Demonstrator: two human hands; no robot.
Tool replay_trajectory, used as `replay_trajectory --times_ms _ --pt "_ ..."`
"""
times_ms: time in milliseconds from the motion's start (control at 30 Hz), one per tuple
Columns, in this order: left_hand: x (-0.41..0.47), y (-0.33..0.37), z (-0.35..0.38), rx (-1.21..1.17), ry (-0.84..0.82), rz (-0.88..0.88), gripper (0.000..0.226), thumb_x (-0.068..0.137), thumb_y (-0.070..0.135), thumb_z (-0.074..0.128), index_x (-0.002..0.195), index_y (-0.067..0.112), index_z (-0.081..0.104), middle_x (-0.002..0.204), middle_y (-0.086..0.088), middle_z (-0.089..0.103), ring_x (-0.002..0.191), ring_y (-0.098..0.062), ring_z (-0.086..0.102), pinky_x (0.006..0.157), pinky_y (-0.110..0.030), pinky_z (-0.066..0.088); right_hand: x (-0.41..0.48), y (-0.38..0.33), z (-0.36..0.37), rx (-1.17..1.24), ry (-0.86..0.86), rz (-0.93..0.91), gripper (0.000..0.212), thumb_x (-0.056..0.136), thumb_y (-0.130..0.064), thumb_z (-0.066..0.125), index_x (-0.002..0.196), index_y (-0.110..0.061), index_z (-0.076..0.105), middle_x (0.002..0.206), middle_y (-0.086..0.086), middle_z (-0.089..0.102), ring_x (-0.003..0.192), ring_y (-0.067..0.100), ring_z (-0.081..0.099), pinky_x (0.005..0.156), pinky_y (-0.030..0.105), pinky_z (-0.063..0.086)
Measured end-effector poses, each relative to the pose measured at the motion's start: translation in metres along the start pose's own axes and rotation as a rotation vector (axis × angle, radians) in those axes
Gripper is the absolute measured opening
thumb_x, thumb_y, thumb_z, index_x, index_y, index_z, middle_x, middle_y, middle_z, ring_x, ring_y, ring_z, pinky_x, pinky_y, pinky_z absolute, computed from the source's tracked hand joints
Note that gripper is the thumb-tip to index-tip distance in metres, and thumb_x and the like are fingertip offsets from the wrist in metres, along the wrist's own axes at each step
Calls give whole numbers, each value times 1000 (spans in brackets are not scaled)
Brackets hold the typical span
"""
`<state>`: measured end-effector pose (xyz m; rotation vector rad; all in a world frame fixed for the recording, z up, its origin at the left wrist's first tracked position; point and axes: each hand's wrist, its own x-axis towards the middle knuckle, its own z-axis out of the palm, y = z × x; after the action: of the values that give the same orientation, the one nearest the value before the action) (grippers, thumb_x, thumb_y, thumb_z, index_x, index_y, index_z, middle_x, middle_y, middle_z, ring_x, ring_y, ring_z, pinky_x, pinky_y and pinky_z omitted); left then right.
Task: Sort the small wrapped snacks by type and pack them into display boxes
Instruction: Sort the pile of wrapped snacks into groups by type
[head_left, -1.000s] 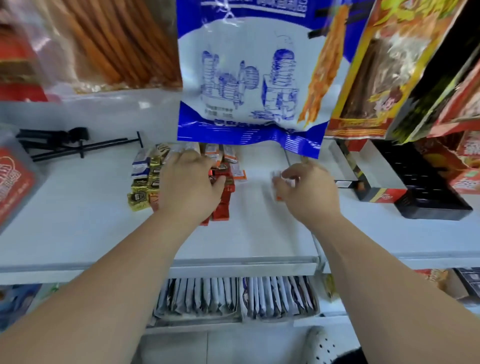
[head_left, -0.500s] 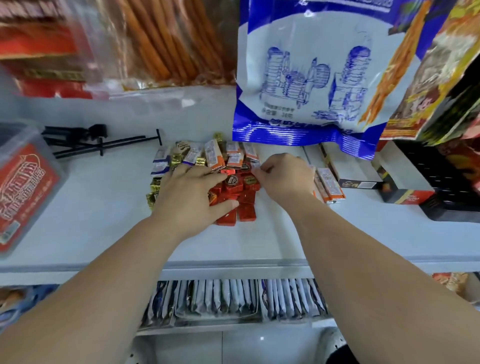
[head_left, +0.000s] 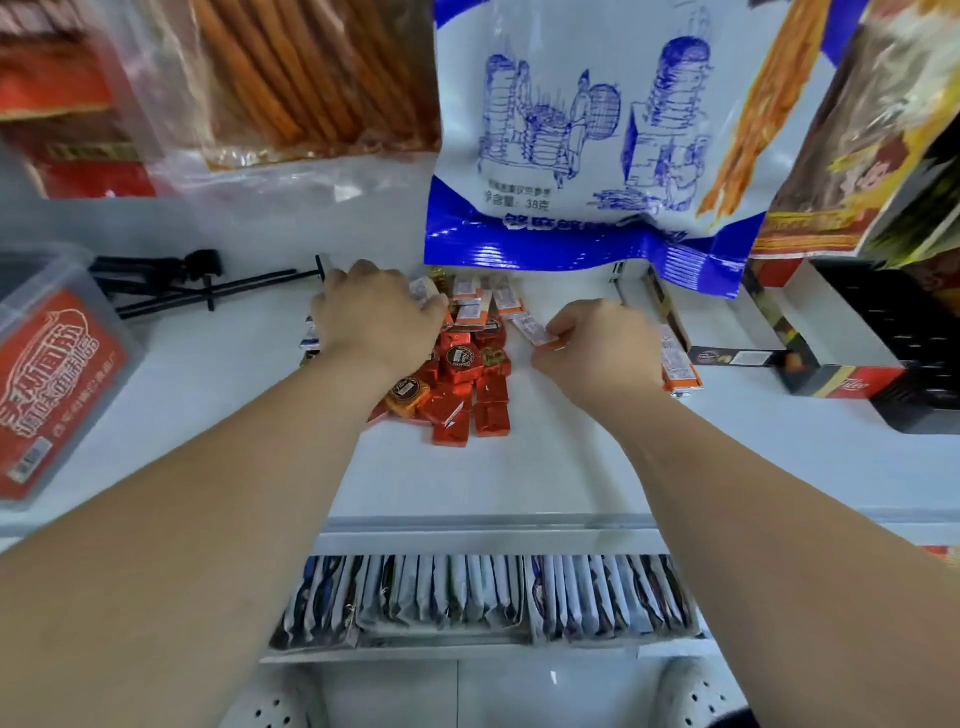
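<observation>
Two hands work the snack pile on the white shelf (head_left: 208, 415). Left hand (head_left: 379, 322) lies knuckles-up on the pile's far-left part, fingers curled under; cannot tell if it holds anything. Right hand (head_left: 597, 348) pinches a white-and-orange wrapped bar (head_left: 537, 332) at the pile's right edge. Red foil-wrapped squares (head_left: 467, 395) lie between the hands. An open red-and-black cardboard display box (head_left: 748, 358) sits to the right.

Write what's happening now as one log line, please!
step: sorting | left hand: rests on snack pile, grip hidden | right hand: pinches orange-white bar | display box: right of hands
</observation>
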<state>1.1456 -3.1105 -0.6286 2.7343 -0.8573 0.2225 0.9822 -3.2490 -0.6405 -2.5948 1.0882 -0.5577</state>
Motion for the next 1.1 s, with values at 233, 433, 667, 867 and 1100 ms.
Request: replay_trajectory --times_ms 233,433,667,867,1100 --pt "-2 14 8 56 -92 -114 78 80 72 48 129 12 57 129 -17 51 127 -42 39 105 -54 32 -25 38 -36 165 130 45 19 74 -29 74 92 -24 77 77 -3 70 79 22 63 67 32 50" --pt "0 20 0 16 -132 -145 74 76 66 61 122 9 58 127 -17 52 127 -41 40 107 -54 33 -37 80 -46 74 158 23 22 75 -30 77 96 -23 78 90 3 75 87 27 61 64 34 50" --pt "0 30 -1 17 -98 -113 61 75 57 69 115 11 58 124 -17 53 125 -43 42 104 -54 33 -45 74 -40 -44 173 -15 20 75 -35 78 89 -21 80 88 5 71 82 28 54 66 29 36" --pt "0 15 -1 -30 57 -49 47 76 52 66 99 12 64 104 -12 63 110 -36 51 89 -44 41 -34 30 -30 104 157 -69 29 83 -43 71 97 -18 76 90 1 70 92 24 59 76 28 42" --pt "-14 -33 -23 -74 171 91 45 65 56 50 81 21 73 69 -3 64 79 -30 59 66 -36 50 8 -36 -6 305 -66 88 57 79 -61 69 119 -21 66 110 -4 70 100 15 65 81 28 50"
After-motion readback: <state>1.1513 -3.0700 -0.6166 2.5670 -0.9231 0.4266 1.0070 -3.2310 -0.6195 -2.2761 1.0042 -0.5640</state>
